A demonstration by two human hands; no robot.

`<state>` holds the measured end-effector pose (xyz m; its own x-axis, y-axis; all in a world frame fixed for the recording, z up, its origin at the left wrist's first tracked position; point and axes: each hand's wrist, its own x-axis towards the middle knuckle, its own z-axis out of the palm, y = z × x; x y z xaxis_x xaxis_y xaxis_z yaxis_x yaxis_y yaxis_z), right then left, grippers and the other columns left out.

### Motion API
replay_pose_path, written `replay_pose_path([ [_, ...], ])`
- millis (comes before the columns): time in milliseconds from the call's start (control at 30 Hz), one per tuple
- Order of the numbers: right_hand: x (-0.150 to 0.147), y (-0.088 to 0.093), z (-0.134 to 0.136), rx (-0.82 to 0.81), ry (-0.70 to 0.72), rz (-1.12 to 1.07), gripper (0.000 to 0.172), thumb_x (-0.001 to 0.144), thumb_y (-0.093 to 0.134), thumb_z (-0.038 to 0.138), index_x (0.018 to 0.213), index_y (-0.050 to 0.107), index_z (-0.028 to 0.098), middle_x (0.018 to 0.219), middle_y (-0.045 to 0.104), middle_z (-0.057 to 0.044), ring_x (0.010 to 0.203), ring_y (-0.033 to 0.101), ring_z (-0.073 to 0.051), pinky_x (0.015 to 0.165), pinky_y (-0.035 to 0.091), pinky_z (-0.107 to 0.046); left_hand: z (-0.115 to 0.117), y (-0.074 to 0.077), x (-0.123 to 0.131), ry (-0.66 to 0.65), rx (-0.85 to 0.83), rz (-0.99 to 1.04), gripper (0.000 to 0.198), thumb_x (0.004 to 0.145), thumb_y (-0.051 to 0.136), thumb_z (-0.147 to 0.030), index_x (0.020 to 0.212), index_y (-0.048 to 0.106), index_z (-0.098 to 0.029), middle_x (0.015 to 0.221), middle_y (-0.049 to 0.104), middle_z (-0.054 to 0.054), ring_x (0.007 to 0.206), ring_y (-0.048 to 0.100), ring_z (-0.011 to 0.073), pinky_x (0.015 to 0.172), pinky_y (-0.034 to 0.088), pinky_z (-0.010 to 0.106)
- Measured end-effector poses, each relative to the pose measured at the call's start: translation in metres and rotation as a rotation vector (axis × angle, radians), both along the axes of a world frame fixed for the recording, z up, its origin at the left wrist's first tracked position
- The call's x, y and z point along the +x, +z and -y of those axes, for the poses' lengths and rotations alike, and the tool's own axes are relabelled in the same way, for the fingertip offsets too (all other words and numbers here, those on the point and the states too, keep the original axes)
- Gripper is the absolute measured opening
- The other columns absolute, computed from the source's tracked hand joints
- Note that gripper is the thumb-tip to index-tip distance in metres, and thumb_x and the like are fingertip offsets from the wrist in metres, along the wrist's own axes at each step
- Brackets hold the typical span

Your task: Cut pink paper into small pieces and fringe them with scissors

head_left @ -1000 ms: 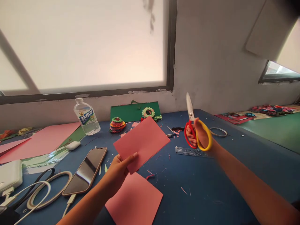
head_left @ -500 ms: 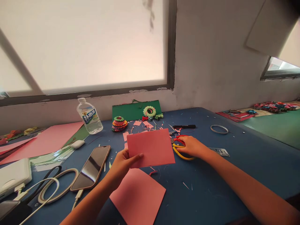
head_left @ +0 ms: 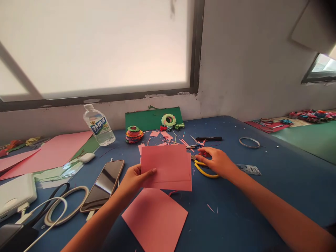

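My left hand (head_left: 135, 178) pinches pink paper (head_left: 165, 162), thumb in front and fingers behind. Two layers show, one edge sticking out below and to the right of the other. Under it, a square pink sheet (head_left: 156, 220) lies on the table, turned cornerwise. My right hand (head_left: 216, 162) is just right of the paper, its thumb and fingers apart. It hovers over or lightly touches a hand tool with yellow and red handles (head_left: 206, 172), apparently pliers. The hand hides much of the red handle, so I cannot tell whether they touch.
Pink scraps (head_left: 166, 135), a black pen (head_left: 209, 139) and layered paper rings (head_left: 133, 134) lie behind the hands. To the left are a phone (head_left: 103, 185), a water bottle (head_left: 99, 126), cables and a white power bank (head_left: 17, 192). A roll of tape (head_left: 249, 142) is at right.
The layers of pink paper in my left hand have slid apart, and the stack has tilted slightly. My right hand's fingers have lifted and opened away from the tool's handles. The view has shifted slightly.
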<state>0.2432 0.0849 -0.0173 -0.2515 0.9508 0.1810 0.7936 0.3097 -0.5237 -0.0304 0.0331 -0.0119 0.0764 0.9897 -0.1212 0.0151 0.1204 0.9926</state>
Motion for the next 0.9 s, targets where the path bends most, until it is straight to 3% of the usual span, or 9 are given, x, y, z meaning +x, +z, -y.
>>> replay_pose_path([
  [133, -0.021, -0.004, 0.013, -0.434, 0.303, -0.663, 0.057, 0.077, 0.04, 0.059, 0.112, 0.044, 0.014, 0.095, 0.058, -0.009, 0.08, 0.057, -0.016, 0.068, 0.046, -0.029, 0.002, 0.006, -0.006, -0.258, -0.125, -0.102, 0.037, 0.06, 0.07, -0.03, 0.094, 0.064, -0.016, 0.085, 0.068, 0.007, 0.082, 0.062, 0.0242, 0.068, 0.047, 0.031],
  [200, -0.031, -0.01, 0.022, -0.608, 0.379, -0.757, 0.052, 0.074, 0.053, 0.051, 0.109, 0.043, 0.014, 0.086, 0.059, -0.006, 0.068, 0.056, -0.012, 0.062, 0.046, -0.027, 0.005, 0.008, -0.012, -0.334, -0.139, -0.24, 0.04, 0.059, 0.069, -0.025, 0.098, 0.062, -0.018, 0.09, 0.067, 0.007, 0.086, 0.06, 0.0253, 0.068, 0.046, 0.03],
  [300, -0.043, -0.014, 0.04, -0.737, 0.417, -0.712, 0.05, 0.067, 0.065, 0.035, 0.109, 0.044, 0.017, 0.082, 0.058, -0.002, 0.065, 0.056, -0.011, 0.063, 0.047, -0.027, 0.01, 0.008, -0.024, -0.3, -0.092, -0.58, 0.043, 0.056, 0.067, -0.023, 0.098, 0.061, -0.021, 0.093, 0.064, 0.006, 0.088, 0.057, 0.0269, 0.067, 0.042, 0.028],
  [367, -0.048, -0.015, 0.051, -0.693, 0.43, -0.532, 0.048, 0.067, 0.065, 0.028, 0.11, 0.047, 0.017, 0.09, 0.06, -0.004, 0.073, 0.057, -0.013, 0.066, 0.047, -0.026, 0.012, 0.008, -0.03, -0.279, -0.075, -0.768, 0.042, 0.054, 0.066, -0.023, 0.095, 0.061, -0.022, 0.087, 0.063, 0.005, 0.083, 0.057, 0.0267, 0.063, 0.039, 0.027],
  [500, -0.053, -0.019, 0.064, -0.472, 0.575, -0.232, 0.039, 0.068, 0.06, 0.017, 0.107, 0.056, 0.018, 0.099, 0.06, -0.006, 0.08, 0.058, -0.015, 0.072, 0.046, -0.025, 0.017, 0.01, -0.029, -0.306, -0.003, -0.943, 0.031, 0.05, 0.062, -0.019, 0.081, 0.058, -0.022, 0.078, 0.059, 0.002, 0.073, 0.055, 0.0242, 0.056, 0.032, 0.025],
  [633, -0.054, -0.024, 0.065, -0.356, 0.713, -0.2, 0.034, 0.072, 0.055, 0.014, 0.106, 0.057, 0.017, 0.1, 0.06, -0.008, 0.086, 0.057, -0.016, 0.075, 0.045, -0.024, 0.02, 0.01, -0.028, -0.313, 0.103, -1.023, 0.036, 0.046, 0.065, -0.02, 0.08, 0.055, -0.02, 0.093, 0.054, 0.006, 0.085, 0.051, 0.0266, 0.063, 0.033, 0.027],
  [733, -0.055, -0.028, 0.061, -0.355, 0.761, -0.237, 0.033, 0.076, 0.051, 0.013, 0.108, 0.054, 0.019, 0.106, 0.057, -0.008, 0.091, 0.055, -0.015, 0.078, 0.044, -0.024, 0.017, 0.008, -0.033, -0.299, 0.093, -1.043, 0.023, 0.051, 0.059, -0.016, 0.071, 0.05, -0.021, 0.08, 0.053, 0.001, 0.075, 0.049, 0.0218, 0.059, 0.029, 0.026],
  [800, -0.057, -0.03, 0.058, -0.38, 0.715, -0.314, 0.036, 0.076, 0.054, 0.017, 0.111, 0.051, 0.02, 0.112, 0.052, -0.008, 0.092, 0.054, -0.015, 0.077, 0.045, -0.025, 0.013, 0.009, -0.037, -0.275, 0.049, -1.011, 0.012, 0.057, 0.054, -0.015, 0.061, 0.045, -0.021, 0.064, 0.048, -0.003, 0.061, 0.044, 0.0168, 0.053, 0.025, 0.025],
  [900, -0.061, -0.034, 0.051, -0.478, 0.488, -0.514, 0.057, 0.067, 0.067, 0.027, 0.118, 0.042, 0.021, 0.118, 0.045, -0.01, 0.098, 0.051, -0.017, 0.078, 0.046, -0.028, 0.004, 0.014, -0.038, -0.256, 0.031, -0.85, 0.015, 0.064, 0.056, -0.022, 0.055, 0.043, -0.02, 0.056, 0.043, -0.005, 0.055, 0.039, 0.0138, 0.05, 0.024, 0.024],
])
